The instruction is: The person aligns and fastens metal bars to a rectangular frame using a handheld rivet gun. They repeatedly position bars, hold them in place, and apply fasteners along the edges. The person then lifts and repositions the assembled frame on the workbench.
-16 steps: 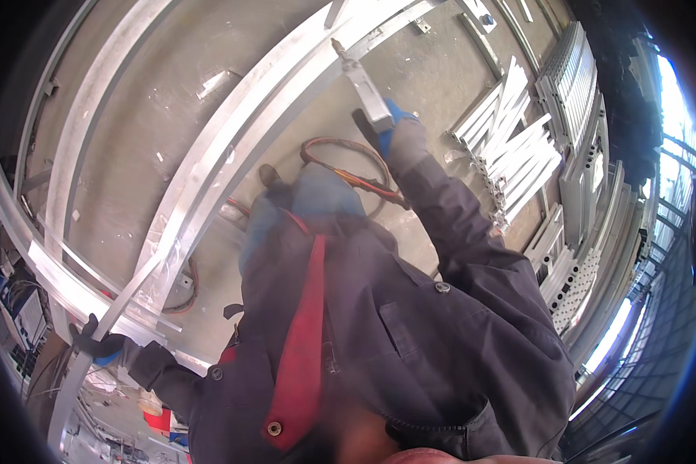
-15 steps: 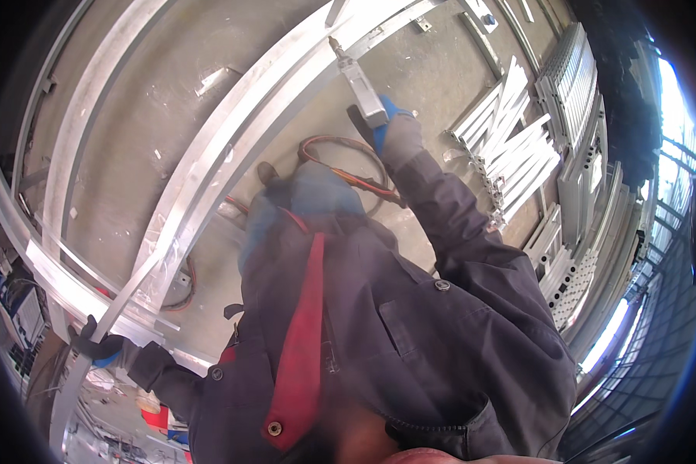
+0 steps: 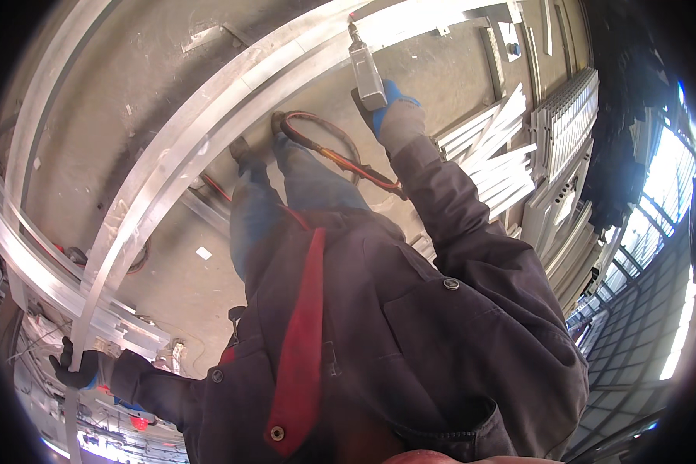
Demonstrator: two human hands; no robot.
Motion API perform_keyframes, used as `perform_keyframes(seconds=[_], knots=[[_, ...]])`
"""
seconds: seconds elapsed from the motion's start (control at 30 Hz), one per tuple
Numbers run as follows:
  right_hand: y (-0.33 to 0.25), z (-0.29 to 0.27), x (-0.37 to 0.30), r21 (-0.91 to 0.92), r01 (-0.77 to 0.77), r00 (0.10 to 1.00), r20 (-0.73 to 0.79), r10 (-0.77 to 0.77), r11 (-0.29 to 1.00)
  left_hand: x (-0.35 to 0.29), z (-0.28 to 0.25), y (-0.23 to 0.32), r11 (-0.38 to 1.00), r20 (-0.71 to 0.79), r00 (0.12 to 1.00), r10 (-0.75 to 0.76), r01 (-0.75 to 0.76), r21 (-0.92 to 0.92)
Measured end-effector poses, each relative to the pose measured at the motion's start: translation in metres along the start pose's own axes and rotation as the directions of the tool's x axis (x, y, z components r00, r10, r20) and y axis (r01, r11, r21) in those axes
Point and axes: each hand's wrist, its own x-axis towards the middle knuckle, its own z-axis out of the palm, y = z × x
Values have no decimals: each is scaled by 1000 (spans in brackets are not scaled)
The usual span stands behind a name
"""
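Fingers of right hand (image 3: 393, 96) clamped round boxy tool (image 3: 366, 76), tip over long metal beam (image 3: 232, 89). Left hand (image 3: 79, 373) at thin strip (image 3: 93, 301), grip unclear. Done vs left: can't tell.

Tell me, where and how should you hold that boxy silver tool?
Probably hold the silver tool at its blunt back end, coming from behind, as the right hand does: its boxy body narrows forward to a slim tip that points away from the hand. The glove hides the grip itself.
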Motion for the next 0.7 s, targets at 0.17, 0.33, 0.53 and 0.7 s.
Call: perform_keyframes(seconds=[0.17, 0.33, 0.53, 0.7], knots=[[7, 6, 4, 94, 35, 998, 42, -39, 995, -9, -12, -3, 991, 21, 994, -108, 110, -81], [8, 12, 14, 89, 59, 998, 11, -60, 994, -5, -11, -3, 860, 6, 954, -298, 271, -432], [10, 11, 30, 39, 34, 999, 40, -36, 999, -5, -4, 26, 960, -73, 957, -281, 282, 2], [16, 11, 36, 54, 103, 995, 8, -103, 993, -6, -13, 9, 861, -64, 897, -437, 396, -318]])
